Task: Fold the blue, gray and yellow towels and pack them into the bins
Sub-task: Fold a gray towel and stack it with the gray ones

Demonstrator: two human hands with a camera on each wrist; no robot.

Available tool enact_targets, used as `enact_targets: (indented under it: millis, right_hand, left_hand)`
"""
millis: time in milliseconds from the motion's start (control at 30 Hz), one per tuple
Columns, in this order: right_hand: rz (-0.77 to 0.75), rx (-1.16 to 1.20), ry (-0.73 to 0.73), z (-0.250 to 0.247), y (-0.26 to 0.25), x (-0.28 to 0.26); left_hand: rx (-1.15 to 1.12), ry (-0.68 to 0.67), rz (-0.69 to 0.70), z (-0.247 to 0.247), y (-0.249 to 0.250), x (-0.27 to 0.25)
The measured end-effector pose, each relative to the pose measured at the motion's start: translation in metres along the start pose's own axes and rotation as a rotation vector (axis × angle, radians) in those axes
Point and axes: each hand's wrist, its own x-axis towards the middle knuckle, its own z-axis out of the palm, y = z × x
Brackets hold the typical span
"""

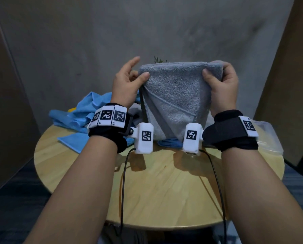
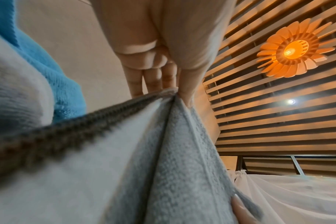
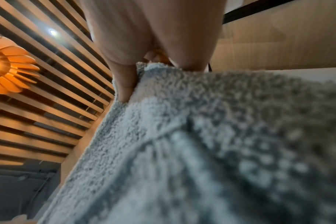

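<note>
The left hand (image 1: 127, 83) and the right hand (image 1: 221, 83) each pinch a top corner of the gray towel (image 1: 173, 95), holding it up between them above the bench (image 1: 156, 191). Left of the left hand lies the blue towel (image 1: 84, 111).

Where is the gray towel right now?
In the head view the gray towel hangs mid-frame above the round wooden table, its top corners pinched by the left hand and right hand, with blue towels heaped to its left.
</note>
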Motion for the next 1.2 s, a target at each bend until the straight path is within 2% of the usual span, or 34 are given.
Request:
enact_targets:
  millis: [133,267,400,533,600,667,767,833,900,967,1033,1133,1200]
  right_hand:
    - [0.157,-0.052,-0.108,0.007,0.004,0.007]
    - [0.357,-0.144,-0.240,0.002,0.001,0.015]
    - [0.425,-0.236,-0.340,-0.003,-0.005,0.016]
    - [0.473,-0.261,-0.375,0.003,-0.009,0.011]
    - [0.463,-0.176,-0.332,0.008,-0.012,0.009]
    - [0.382,-0.030,-0.306,0.013,-0.019,0.009]
    - [0.276,0.251,-0.372,0.017,-0.036,0.011]
    - [0.247,0.344,-0.413,0.023,-0.045,0.013]
    - [0.251,0.321,-0.348,0.031,-0.044,0.017]
    - [0.265,0.182,-0.246,0.035,-0.034,0.020]
    - [0.267,0.010,-0.207,0.031,-0.017,0.018]
    - [0.283,-0.148,-0.229,0.019,0.005,0.008]
    - [0.257,-0.185,-0.200,0.014,0.011,0.005]
  left_hand:
    - [0.078,0.057,0.051,-0.002,0.002,0.008]
    - [0.095,0.003,0.041,-0.014,0.009,0.020]
    - [0.125,-0.075,0.040,-0.027,0.009,0.018]
    - [0.102,-0.048,0.107,-0.029,0.006,0.011]
    - [0.036,-0.048,0.106,-0.026,0.005,0.007]
    - [-0.060,-0.027,0.108,-0.025,0.007,0.006]
    - [-0.168,0.038,0.121,-0.025,0.019,0.011]
    - [-0.176,0.076,0.124,-0.022,0.030,0.016]
    - [-0.136,0.103,0.063,-0.016,0.034,0.020]
    - [-0.091,0.060,-0.032,-0.010,0.032,0.019]
    - [0.047,-0.008,-0.088,-0.010,0.020,0.013]
    - [0.392,-0.192,-0.076,-0.012,0.003,0.003]
    - [0.458,-0.279,-0.109,-0.014,-0.002,0.002]
